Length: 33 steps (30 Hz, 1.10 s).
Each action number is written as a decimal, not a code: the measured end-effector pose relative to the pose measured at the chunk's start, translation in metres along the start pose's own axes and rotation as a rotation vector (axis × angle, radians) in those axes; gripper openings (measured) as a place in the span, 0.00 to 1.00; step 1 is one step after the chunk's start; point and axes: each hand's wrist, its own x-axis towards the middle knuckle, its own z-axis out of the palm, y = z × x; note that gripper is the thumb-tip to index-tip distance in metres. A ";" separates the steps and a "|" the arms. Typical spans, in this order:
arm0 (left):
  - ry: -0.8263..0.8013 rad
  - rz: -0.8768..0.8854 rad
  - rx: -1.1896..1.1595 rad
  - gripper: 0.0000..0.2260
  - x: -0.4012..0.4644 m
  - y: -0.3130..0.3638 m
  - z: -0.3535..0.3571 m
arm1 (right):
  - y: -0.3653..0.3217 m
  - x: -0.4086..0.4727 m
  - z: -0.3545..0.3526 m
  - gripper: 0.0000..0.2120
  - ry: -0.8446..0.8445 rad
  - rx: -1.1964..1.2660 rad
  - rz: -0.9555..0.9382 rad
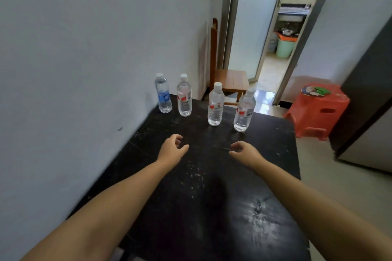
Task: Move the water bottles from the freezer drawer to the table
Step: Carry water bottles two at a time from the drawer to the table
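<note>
Head view looks down on four water bottles standing upright at the far end of the black surface [212,176]: a blue-labelled bottle [163,93] nearest the wall, then a red-labelled bottle [184,95] just beside it, a third bottle [216,104] a little apart, and a fourth bottle [244,111] towards the far right edge. None touches another. Nearer the camera, the left hand [171,150] and right hand [246,151] hover over bare tabletop, well short of the bottles, fingers loosely curled and spread, holding nothing. Four bottles therefore look delivered. The freezer drawer is out of sight, so whether more remain inside cannot be told. A wooden chair [230,80] and a red stool [318,108] stand beyond.
</note>
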 end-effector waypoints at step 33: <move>0.698 -0.680 -0.052 0.15 -0.582 -0.276 -0.246 | -0.253 -0.403 0.382 0.16 -0.832 -0.580 -1.085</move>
